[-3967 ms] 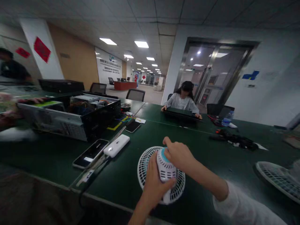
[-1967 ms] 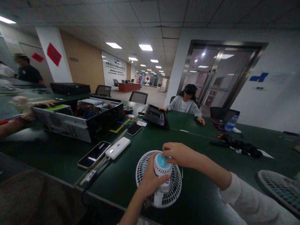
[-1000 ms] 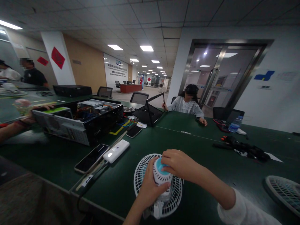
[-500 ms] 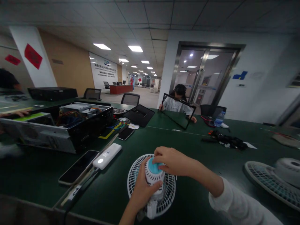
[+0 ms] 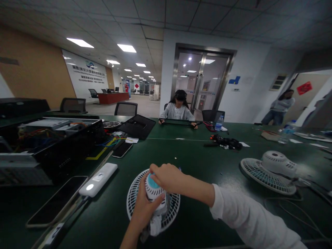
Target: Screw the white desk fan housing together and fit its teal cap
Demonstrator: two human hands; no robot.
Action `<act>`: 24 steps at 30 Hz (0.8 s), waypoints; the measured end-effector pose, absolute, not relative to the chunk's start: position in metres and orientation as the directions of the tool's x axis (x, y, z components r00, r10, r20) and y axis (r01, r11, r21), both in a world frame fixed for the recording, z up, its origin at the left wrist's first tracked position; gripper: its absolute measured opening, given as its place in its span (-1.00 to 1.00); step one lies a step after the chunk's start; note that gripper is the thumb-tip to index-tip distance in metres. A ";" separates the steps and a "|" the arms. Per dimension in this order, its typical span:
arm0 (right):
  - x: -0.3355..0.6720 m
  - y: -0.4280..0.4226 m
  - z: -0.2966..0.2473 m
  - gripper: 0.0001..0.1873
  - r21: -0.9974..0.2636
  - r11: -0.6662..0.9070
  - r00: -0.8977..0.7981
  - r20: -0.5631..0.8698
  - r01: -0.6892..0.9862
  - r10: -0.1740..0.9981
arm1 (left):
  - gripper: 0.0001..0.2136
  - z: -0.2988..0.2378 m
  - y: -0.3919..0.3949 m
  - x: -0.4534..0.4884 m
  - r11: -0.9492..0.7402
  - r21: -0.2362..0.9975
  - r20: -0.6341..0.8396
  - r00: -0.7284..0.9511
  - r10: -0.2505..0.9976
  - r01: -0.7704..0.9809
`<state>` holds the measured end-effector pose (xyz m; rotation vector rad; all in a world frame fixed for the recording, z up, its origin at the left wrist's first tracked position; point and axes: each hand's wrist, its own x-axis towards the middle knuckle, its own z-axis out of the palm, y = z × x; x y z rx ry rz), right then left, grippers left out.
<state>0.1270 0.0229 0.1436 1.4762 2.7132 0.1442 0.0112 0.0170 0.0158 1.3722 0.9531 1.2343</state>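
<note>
A small white electric fan lies with its round grille down on the green table, its motor housing pointing up. My left hand is closed around that slotted housing from the left. On top sits a light-blue round cap, partly covered by fingers. With bent fingers, my right hand grips the cap from above and the right; its fingertips are partly hidden.
An opened computer case stands at the left, near a white power bank and a phone. A second fan lies at the right. Across the table, a person holds a black frame.
My view has turned right, bringing the second fan fully into sight. Both hands stay on the fan, the right one slightly turned. The person opposite has lowered the black frame toward the table.
</note>
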 end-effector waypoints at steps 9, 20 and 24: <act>0.137 0.033 0.159 -0.87 0.183 0.791 -0.789 -0.101 0.584 0.606 | -0.29 0.011 0.020 0.010 -0.196 0.981 0.194 0.162 0.968 -0.001; 0.127 0.040 0.150 -0.75 0.148 0.588 -0.585 -0.069 0.795 0.808 | -0.29 0.020 0.016 0.007 -0.195 0.979 0.204 0.205 0.957 -0.066; 0.140 0.037 0.166 -0.73 0.122 0.713 -0.697 -0.152 0.691 0.701 | -0.31 0.020 0.015 0.006 -0.200 0.980 0.199 0.184 0.962 -0.014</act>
